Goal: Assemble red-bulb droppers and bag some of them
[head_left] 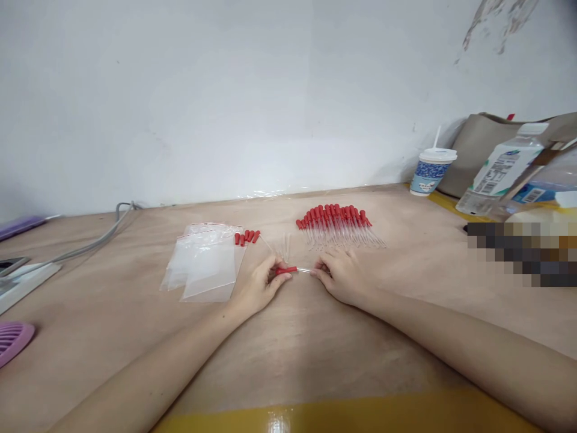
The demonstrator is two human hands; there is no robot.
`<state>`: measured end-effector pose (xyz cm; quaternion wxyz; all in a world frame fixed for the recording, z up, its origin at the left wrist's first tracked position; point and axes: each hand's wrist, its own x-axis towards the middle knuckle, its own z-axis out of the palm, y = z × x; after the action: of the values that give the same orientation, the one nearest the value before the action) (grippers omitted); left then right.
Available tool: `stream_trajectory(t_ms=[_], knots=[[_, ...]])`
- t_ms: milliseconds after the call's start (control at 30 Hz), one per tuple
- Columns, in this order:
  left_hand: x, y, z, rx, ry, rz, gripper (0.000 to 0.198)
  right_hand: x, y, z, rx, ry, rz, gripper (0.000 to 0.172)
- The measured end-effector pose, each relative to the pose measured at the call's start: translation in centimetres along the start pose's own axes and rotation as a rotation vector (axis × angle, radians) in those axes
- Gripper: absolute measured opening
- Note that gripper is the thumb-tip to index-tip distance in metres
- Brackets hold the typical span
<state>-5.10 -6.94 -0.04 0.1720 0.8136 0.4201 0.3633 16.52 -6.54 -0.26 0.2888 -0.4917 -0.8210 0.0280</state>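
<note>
My left hand (pixel 265 280) is closed on a red rubber bulb (pixel 288 270) near the middle of the table. Pinched in my right hand (pixel 339 273) is a clear glass dropper tube (pixel 303 270), whose left end meets the bulb's mouth. How far the tube sits inside the bulb cannot be made out. Just beyond my hands lie a few bare glass tubes (pixel 286 245). Several loose red bulbs (pixel 247 237) rest to their left, by the bags. A dense row of droppers with red bulbs (pixel 336 224) lies behind my right hand, tips toward me.
Clear zip bags (pixel 210 270) lie left of my left hand. A grey cable (pixel 97 240) and a pink slotted object (pixel 15 341) are at far left. A paper cup (pixel 433 172), a plastic bottle (pixel 502 168) and a grey-beige bag (pixel 471 147) stand at back right, before the wall.
</note>
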Motion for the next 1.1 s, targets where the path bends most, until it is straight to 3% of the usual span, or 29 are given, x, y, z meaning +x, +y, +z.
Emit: stream_trajectory(t_ms=[133, 267, 433, 567, 800, 1100], knots=[[0.1, 0.2, -0.3, 0.19, 0.03, 0.11, 0.023, -0.1, 0.0, 0.1, -0.061, 0.055, 0.011, 0.012], [0.4, 0.2, -0.4, 0.235, 0.008, 0.111, 0.023, 0.0, 0.3, 0.2, 0.032, 0.109, -0.01, 0.011], [0.7, 0.4, -0.3, 0.229, -0.012, 0.116, 0.02, 0.2, 0.5, 0.6, 0.192, 0.163, -0.14, 0.01], [0.7, 0.5, -0.3, 0.228, -0.014, 0.095, 0.02, 0.1, 0.5, 0.9, 0.183, 0.203, -0.25, 0.015], [0.8, 1.6, -0.2, 0.118, 0.003, -0.041, 0.018, 0.0, 0.4, 0.7, 0.16, 0.154, -0.324, 0.016], [0.6, 1.2, -0.2, -0.037, 0.003, 0.085, 0.017, 0.6, 0.5, 0.1, 0.434, 0.049, -0.317, 0.02]])
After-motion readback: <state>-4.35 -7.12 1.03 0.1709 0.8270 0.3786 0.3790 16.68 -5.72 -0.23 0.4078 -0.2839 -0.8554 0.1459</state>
